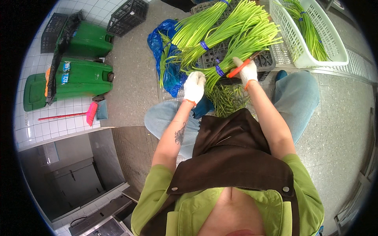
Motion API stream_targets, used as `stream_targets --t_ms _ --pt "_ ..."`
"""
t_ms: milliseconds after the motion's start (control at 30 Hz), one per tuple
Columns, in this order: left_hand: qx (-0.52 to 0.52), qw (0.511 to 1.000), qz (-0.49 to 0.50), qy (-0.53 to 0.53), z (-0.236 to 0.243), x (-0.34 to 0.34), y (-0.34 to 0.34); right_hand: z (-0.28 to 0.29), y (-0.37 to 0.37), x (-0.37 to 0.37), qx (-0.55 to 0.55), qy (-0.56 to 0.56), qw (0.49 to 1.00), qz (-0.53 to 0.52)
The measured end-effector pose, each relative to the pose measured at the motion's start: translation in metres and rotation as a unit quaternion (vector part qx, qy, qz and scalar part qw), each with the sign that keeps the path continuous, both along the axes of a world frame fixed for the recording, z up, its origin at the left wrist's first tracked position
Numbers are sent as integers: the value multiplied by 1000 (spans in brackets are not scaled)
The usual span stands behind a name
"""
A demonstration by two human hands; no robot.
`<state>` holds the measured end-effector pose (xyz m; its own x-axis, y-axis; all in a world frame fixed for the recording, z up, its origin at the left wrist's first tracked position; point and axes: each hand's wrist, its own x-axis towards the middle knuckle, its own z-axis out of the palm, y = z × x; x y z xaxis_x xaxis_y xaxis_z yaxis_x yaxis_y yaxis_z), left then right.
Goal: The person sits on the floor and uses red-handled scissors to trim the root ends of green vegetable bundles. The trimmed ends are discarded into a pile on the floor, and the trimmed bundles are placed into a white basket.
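Bundles of long green garlic scapes (240, 23), tied with blue-purple bands, lie across a black plastic crate (267, 59) in front of me. My left hand (194, 87), in a white glove, is closed at the near left ends of the stalks; what its fingers hold is hidden. My right hand (248, 71), also gloved, is closed around a knife (238, 69) with a red-orange handle, against the nearest bundle. Its dark blade points to the upper right. Below the crate, between my legs, lies a heap of short green trimmings (226, 100).
A blue plastic bag (173, 80) with loose stalks sits left of the crate. At the right stands a white basket (315, 59) holding more tied scapes. Green wheeled bins (84, 76), black crates (128, 17) and a pink broom (91, 113) with a dustpan are along the left wall.
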<state>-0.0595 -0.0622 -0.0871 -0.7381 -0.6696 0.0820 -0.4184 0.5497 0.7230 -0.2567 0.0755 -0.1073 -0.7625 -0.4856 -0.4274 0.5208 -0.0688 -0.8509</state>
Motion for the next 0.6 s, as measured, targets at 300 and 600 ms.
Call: stream_targets --t_ms 300,600 --pt "606 707 196 308 -22 -29 5 0 62 49 291 321 897 84" --pt "640 673 233 290 -30 -14 -3 4 43 53 329 452 787 261"
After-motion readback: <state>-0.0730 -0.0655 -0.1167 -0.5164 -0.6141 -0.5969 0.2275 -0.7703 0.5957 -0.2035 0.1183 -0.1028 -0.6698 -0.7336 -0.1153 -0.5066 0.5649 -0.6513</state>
